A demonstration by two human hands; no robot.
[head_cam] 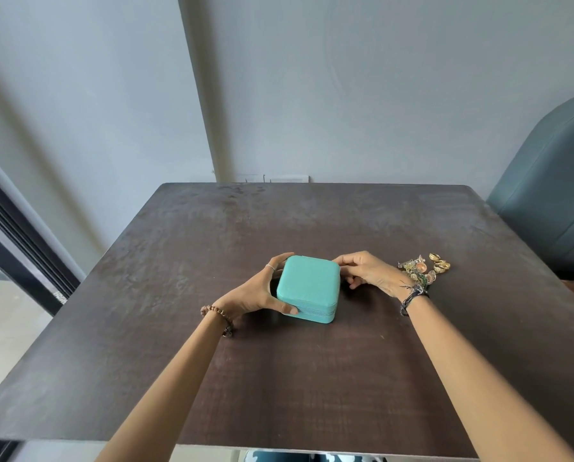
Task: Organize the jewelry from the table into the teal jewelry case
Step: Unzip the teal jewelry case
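A: Assessing progress: what is the status of the teal jewelry case [308, 285]?

B: It rests near the middle of the dark surface [312, 378], lid down. The zipper seam along its front edge appears closed all the way, as far as the view shows. No compartment is exposed.

A: State of the hands?

B: The left hand [259, 291] grips the case's left side: thumb on the near front corner at the seam, fingers [280, 260] wrapped toward the far left corner. The right hand [369, 270] sits at the case's far right corner, fingers curled, tips touching or pinching at the edge. Whether it has hold of a zipper pull cannot be determined; that spot is hidden.

A: Location of the jewelry?

B: A loose pile of jewelry [424, 266] lies on the surface to the right of the case, just beyond the right wrist. It includes several gold rings at the far right and pale, shell-like pieces; individual items are too small to identify further.

A: Completion estimate?

B: Judged at zero items stored. Remaining steps: unzip the case, raise the lid, transfer every piece from the pile into the compartments, then close it.
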